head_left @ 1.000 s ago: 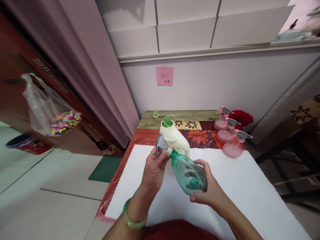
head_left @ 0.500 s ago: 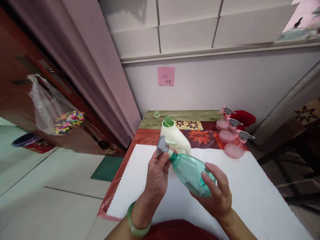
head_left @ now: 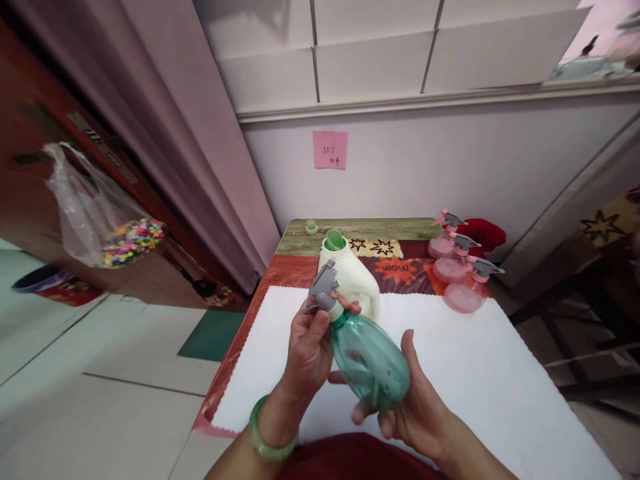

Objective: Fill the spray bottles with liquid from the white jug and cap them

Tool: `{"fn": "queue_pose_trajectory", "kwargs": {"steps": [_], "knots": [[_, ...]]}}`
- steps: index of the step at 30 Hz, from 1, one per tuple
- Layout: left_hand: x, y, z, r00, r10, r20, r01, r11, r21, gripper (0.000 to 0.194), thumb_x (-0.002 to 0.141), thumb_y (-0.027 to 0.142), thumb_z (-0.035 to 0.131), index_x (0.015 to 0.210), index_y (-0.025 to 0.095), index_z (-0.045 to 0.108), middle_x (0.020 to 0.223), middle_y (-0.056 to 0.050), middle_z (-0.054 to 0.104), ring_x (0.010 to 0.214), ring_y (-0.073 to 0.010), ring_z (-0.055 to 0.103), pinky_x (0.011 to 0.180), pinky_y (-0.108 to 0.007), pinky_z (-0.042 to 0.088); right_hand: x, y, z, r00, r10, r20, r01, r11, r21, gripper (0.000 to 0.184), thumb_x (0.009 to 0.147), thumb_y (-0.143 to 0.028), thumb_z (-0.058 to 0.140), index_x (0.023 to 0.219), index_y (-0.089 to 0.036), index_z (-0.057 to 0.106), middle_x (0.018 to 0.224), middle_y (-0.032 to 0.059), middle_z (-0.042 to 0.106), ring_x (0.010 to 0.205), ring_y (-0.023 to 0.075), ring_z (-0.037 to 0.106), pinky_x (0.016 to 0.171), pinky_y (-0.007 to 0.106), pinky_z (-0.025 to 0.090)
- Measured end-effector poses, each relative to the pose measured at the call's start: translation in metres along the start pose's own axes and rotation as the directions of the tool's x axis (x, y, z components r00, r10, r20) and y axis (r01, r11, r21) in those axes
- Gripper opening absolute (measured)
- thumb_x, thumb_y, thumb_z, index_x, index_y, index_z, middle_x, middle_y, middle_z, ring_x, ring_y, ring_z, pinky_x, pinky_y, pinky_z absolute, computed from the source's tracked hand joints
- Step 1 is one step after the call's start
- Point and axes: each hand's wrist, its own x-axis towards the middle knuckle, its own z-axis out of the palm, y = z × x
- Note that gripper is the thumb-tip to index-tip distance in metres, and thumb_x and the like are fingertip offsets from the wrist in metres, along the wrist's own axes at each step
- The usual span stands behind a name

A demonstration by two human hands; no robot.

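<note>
A translucent green spray bottle [head_left: 373, 357] with a grey trigger head [head_left: 323, 290] and a pale collar hangs tilted in front of me, its head up and to the left. My left hand [head_left: 313, 340] is closed round its neck, thumb on the collar, and wears a green bangle on the wrist. Below the bottle's base lies my right hand [head_left: 407, 407], its fingers spread under the body and its thumb raised off the side. Whether the palm presses on the bottle is hard to tell. Just behind stands a cream jug [head_left: 360, 283] with a green spout.
Three pink spray bottles [head_left: 465, 297] line the table's right side, by a red cloth item [head_left: 483, 233]. A small green cap [head_left: 311, 227] sits at the back left. A white mat [head_left: 470, 387] covers the table's front. The wall bears a pink note [head_left: 330, 150].
The spray bottle has turned more upright and shifted slightly left and down. My right hand has slid from gripping its side to underneath, with fingers spreading. My left hand stays on the neck.
</note>
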Motion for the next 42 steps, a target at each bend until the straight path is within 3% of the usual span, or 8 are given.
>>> {"fn": "queue_pose_trajectory", "kwargs": {"steps": [3, 9, 13, 16, 21, 26, 32, 42], "knots": [[0.002, 0.001, -0.004, 0.998, 0.031, -0.059, -0.03, 0.999, 0.024, 0.026, 0.083, 0.04, 0.081, 0.097, 0.019, 0.077, 0.092, -0.007, 0.072, 0.092, -0.0237, 0.07, 0.095, -0.04, 0.053, 0.008, 0.015, -0.004, 0.94, -0.313, -0.136, 0.277, 0.933, -0.23, 0.111, 0.062, -0.101, 0.052, 0.14, -0.022, 0.054, 0.136, 0.0208, 0.063, 0.101, 0.0332, 0.074, 0.059, 0.034, 0.064], [0.004, 0.002, -0.012, 0.994, 0.054, -0.09, -0.054, 0.998, 0.011, 0.022, 0.088, 0.037, 0.076, 0.1, 0.02, 0.078, 0.098, -0.005, 0.073, 0.098, -0.0192, 0.069, 0.095, -0.033, 0.053, 0.024, 0.036, -0.02, 0.446, -0.89, -0.091, 0.441, 0.308, -0.843, 0.119, 0.044, -0.051, 0.1, 0.143, -0.026, 0.039, 0.138, 0.0149, 0.058, 0.12, 0.0343, 0.064, 0.1, 0.049, 0.056], [0.004, 0.004, -0.016, 1.0, 0.006, 0.004, -0.006, 1.0, -0.009, 0.029, 0.087, 0.044, 0.076, 0.104, 0.02, 0.078, 0.1, -0.005, 0.072, 0.102, -0.0214, 0.069, 0.1, -0.036, 0.052, 0.021, 0.022, -0.02, 0.752, -0.651, -0.1, 0.502, 0.665, -0.554, 0.096, 0.054, -0.073, 0.088, 0.126, -0.021, 0.053, 0.108, 0.0118, 0.071, 0.068, 0.0205, 0.069, 0.054, 0.031, 0.059], [0.002, 0.008, -0.017, 0.996, -0.001, 0.085, 0.004, 0.999, -0.038, 0.029, 0.084, 0.046, 0.078, 0.1, 0.022, 0.077, 0.095, -0.004, 0.069, 0.1, -0.0221, 0.069, 0.105, -0.04, 0.05, 0.02, 0.012, -0.015, 0.996, -0.087, 0.027, 0.089, 0.991, -0.095, 0.1, 0.067, -0.1, 0.045, 0.108, -0.012, 0.065, 0.082, 0.0144, 0.074, 0.043, 0.0125, 0.06, 0.034, 0.019, 0.041], [0.003, 0.01, -0.021, 0.997, 0.074, 0.008, -0.075, 0.997, 0.004, 0.025, 0.086, 0.044, 0.077, 0.095, 0.021, 0.077, 0.092, -0.004, 0.069, 0.091, -0.0204, 0.068, 0.111, -0.045, 0.046, 0.026, 0.015, -0.012, 0.992, -0.114, -0.062, 0.103, 0.982, -0.16, 0.112, 0.071, -0.102, 0.031, 0.128, -0.012, 0.062, 0.108, 0.0224, 0.074, 0.064, 0.0212, 0.071, 0.038, 0.024, 0.05], [0.004, 0.011, -0.032, 0.996, 0.079, -0.045, -0.077, 0.996, 0.04, 0.025, 0.087, 0.042, 0.075, 0.098, 0.02, 0.078, 0.096, -0.006, 0.071, 0.101, -0.0238, 0.069, 0.11, -0.046, 0.047, 0.027, 0.02, -0.014, 0.653, -0.757, -0.02, 0.494, 0.445, -0.747, 0.12, 0.046, -0.063, 0.097, 0.147, -0.026, 0.044, 0.138, 0.0148, 0.061, 0.123, 0.0354, 0.061, 0.1, 0.048, 0.056], [0.001, 0.021, -0.044, 0.99, 0.095, -0.1, -0.086, 0.992, 0.09, 0.022, 0.086, 0.04, 0.076, 0.097, 0.021, 0.077, 0.093, -0.004, 0.071, 0.097, -0.0189, 0.069, 0.113, -0.041, 0.044, 0.036, 0.026, -0.005, 0.89, -0.454, 0.033, 0.414, 0.779, -0.471, 0.094, 0.06, -0.063, 0.09, 0.136, -0.024, 0.053, 0.104, 0.0074, 0.068, 0.066, 0.0178, 0.065, 0.057, 0.036, 0.059], [-0.051, 0.003, -0.093, 0.968, -0.165, -0.189, 0.215, 0.934, 0.285, 0.07, 0.062, 0.043, 0.092, 0.125, 0.024, 0.066, 0.121, -0.013, 0.074, 0.119, -0.0388, 0.066, 0.099, -0.05, 0.053, 0.079, 0.03, -0.001, 0.893, -0.447, 0.052, 0.4, 0.735, -0.547, 0.103, 0.058, -0.055, 0.094, 0.144, -0.026, 0.046, 0.137, 0.0138, 0.062, 0.109, 0.0289, 0.067, 0.088, 0.044, 0.057]]}}
